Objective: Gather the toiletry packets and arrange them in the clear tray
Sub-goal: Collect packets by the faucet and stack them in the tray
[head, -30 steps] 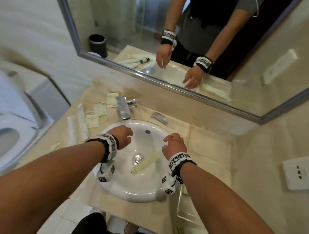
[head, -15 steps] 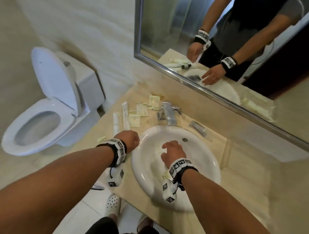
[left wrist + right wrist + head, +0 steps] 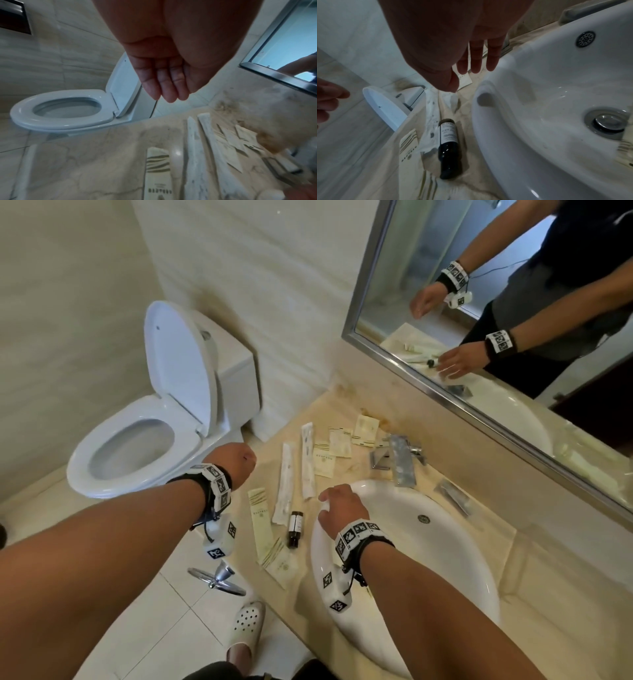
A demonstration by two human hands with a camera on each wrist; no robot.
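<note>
A: What are the hands doing?

B: Neither holds anything. The right hand [image 3: 337, 506] hangs over the sink's [image 3: 445, 546] left rim, fingers [image 3: 476, 59] straight and a little spread, pointing at the counter [image 3: 346, 409]. The left hand [image 3: 236, 462] hovers off the counter's left edge, above the gap toward the toilet [image 3: 161, 419]; its fingers [image 3: 164, 86] are loose, only slightly bent, and bare.

A: And the packets?

B: Strewn on the counter left of the sink. Two long white sachets [image 3: 296, 474] lie side by side, running away from the person. Left of them is a cream packet [image 3: 259, 518] with olive stripes, and another striped packet [image 3: 279, 559] lies near the front edge. Several small square packets [image 3: 342, 443] sit farther back, by the tap [image 3: 400, 457]. One more striped packet shows at the wrist view's right edge, down in the basin beside the drain [image 3: 607, 124].

A: Anything else nearby?

B: A small dark bottle [image 3: 294, 528] lies on its side between the sachets and the sink rim, just short of the right hand. The mirror [image 3: 513, 313] behind reflects both arms. I can't find the clear tray in these views.
</note>
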